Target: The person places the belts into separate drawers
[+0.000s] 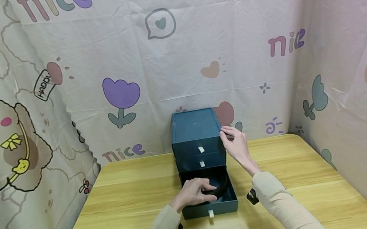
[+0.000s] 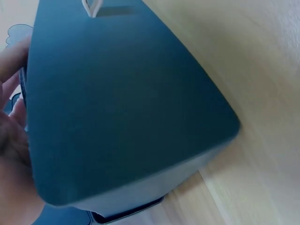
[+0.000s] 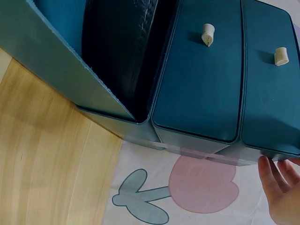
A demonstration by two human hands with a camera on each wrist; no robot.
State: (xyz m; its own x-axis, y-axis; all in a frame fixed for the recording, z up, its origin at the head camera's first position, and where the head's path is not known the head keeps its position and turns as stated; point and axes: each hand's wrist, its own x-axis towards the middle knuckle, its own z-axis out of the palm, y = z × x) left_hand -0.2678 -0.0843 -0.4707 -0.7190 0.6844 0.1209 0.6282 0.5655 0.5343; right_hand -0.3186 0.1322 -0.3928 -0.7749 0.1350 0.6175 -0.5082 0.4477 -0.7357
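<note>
A dark teal cabinet [image 1: 193, 124] with three stacked drawers stands on the table, its bottom drawer [image 1: 224, 207] pulled out toward me. Inside that drawer is a glossy black curved band [image 1: 224, 189]. My left hand [image 1: 193, 191] reaches in over the drawer's left side and pinches the band between thumb and fingers. In the left wrist view, the drawer front largely hides what this hand holds. My right hand [image 1: 237, 144] touches the cabinet's upper right edge with its fingertips. The right wrist view shows those fingers [image 3: 268, 180] against the side of the top drawer [image 3: 272, 98].
White pull tabs mark the upper drawer [image 1: 201, 149], the shut middle drawer [image 1: 202, 164] and the bottom one. Wooden tabletop [image 1: 127, 191] extends to both sides of the cabinet. A printed cloth [image 1: 180, 60] hangs close behind it and along both sides.
</note>
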